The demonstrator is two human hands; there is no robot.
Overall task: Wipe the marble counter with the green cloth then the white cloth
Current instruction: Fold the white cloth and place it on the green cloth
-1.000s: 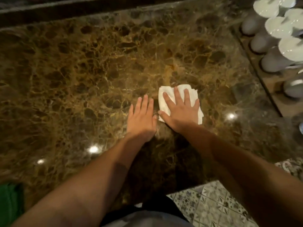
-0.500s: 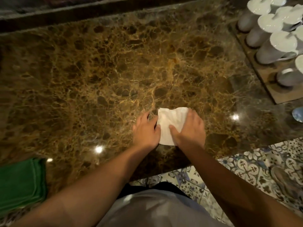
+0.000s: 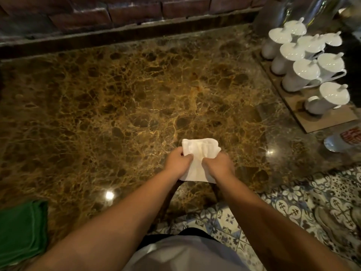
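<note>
The white cloth [image 3: 199, 155] is bunched between both my hands above the near part of the brown marble counter [image 3: 121, 106]. My left hand [image 3: 178, 163] grips its left side and my right hand [image 3: 219, 165] grips its right side; the lower end hangs between my wrists. The green cloth [image 3: 21, 229] lies folded on the counter's near left corner, far from both hands.
Several white lidded pots [image 3: 304, 67] stand on a wooden board [image 3: 320, 122] at the right. A small metal dish [image 3: 336, 144] sits just in front of the board. A brick wall [image 3: 117, 10] backs the counter. Patterned floor tiles [image 3: 304, 208] show below the counter's front edge.
The white cloth was pulled toward the front edge; my right hand went from flat on it to gripping it, my left hand joined, and the cloth is now gathered and lifted.
</note>
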